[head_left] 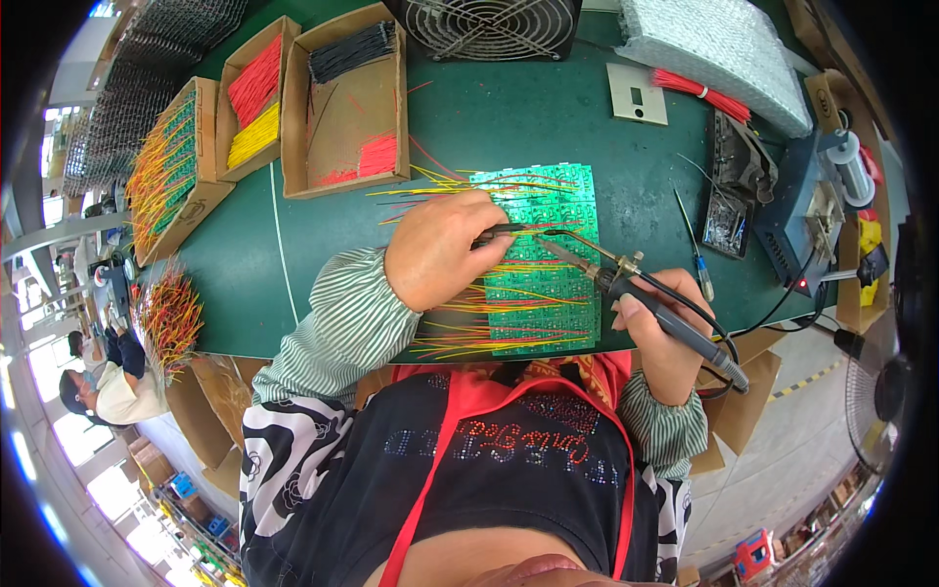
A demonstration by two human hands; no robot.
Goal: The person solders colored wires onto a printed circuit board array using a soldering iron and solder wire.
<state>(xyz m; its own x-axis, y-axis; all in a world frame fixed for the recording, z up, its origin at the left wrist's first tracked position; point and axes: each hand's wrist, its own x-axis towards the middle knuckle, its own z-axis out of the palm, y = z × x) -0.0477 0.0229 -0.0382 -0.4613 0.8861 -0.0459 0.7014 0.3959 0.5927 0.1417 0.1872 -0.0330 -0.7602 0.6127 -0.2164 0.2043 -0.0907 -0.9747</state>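
Observation:
A green panel of circuit boards (543, 303) lies on the bench in front of me, with red, yellow and black wires (455, 328) sticking out past its left side. My left hand (445, 245) rests over the panel's left edge, its fingers pinching dark tweezers (504, 229) whose tips reach the boards. Gripped in my right hand (665, 318) is a soldering iron (680, 331) with a thin solder feed tube (587, 240) fixed along it. The iron's tip and the tube's end meet close to the tweezers' tips, above the panel's middle.
Cardboard boxes of red, yellow and black wires (256, 78) stand at the back left, beside a box of wired boards (161, 166). A fan (489, 27) sits at the back. Rightward are a screwdriver (700, 264), a metal tray (729, 220) and a soldering station (797, 220) with a solder spool (849, 171).

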